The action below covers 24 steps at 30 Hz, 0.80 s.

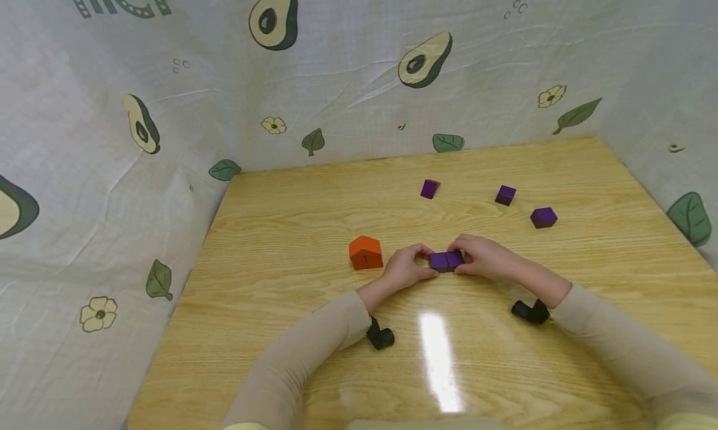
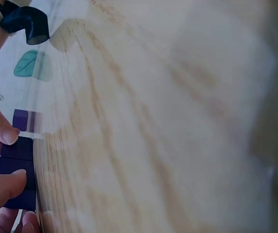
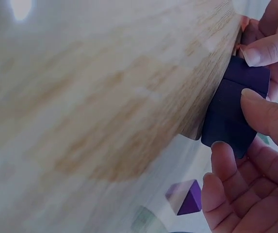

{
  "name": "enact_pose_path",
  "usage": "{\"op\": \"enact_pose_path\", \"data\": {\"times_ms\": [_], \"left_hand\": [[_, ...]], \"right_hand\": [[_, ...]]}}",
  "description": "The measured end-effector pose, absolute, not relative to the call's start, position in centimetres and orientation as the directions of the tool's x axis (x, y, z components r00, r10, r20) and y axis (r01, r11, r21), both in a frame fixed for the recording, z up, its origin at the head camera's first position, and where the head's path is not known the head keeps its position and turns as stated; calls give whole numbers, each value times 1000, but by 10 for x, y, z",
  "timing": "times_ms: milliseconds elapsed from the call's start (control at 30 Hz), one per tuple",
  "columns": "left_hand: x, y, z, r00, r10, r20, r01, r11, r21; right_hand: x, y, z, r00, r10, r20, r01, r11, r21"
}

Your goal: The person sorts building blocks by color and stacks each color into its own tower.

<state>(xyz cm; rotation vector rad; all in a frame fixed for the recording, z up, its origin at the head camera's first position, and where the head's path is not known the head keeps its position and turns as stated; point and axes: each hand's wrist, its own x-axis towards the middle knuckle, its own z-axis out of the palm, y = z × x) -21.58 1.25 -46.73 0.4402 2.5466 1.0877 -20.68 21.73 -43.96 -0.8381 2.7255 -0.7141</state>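
Observation:
Two purple blocks sit side by side on the table in the head view, their faces meeting at a thin seam. My left hand [image 1: 404, 266] pinches the left purple block [image 1: 438, 263] between thumb and fingers. From the other side, my right hand [image 1: 487, 257] pinches the right purple block [image 1: 455, 260]. Both thumbs press on the near faces of the dark purple blocks [image 3: 227, 109] in the right wrist view. Just left of my left hand stands an orange house-shaped piece [image 1: 365, 253] with a narrow slit in its front.
Farther back on the wooden table [image 1: 291, 218] lie three more purple pieces: one slanted [image 1: 429, 189], one boxy [image 1: 505, 195] and one pointed [image 1: 544, 217]. A printed cloth [image 1: 348, 93] hangs behind the table. Black camera mounts [image 1: 530, 312] jut from both wrists.

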Motion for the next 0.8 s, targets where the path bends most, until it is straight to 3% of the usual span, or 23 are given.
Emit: {"op": "enact_pose_path", "data": {"times_ms": [333, 600, 800], "left_hand": [[-216, 13, -468, -895, 406, -188, 140, 654, 744], [-216, 12, -469, -899, 399, -182, 141, 655, 742], [-216, 13, -469, -900, 398, -179, 142, 655, 742]], "right_hand": [[-212, 234, -423, -858, -506, -94, -366, 729, -578], [-223, 270, -399, -912, -411, -11, -351, 793, -497], [-232, 314, -397, -947, -313, -72, -251, 861, -443]]}}
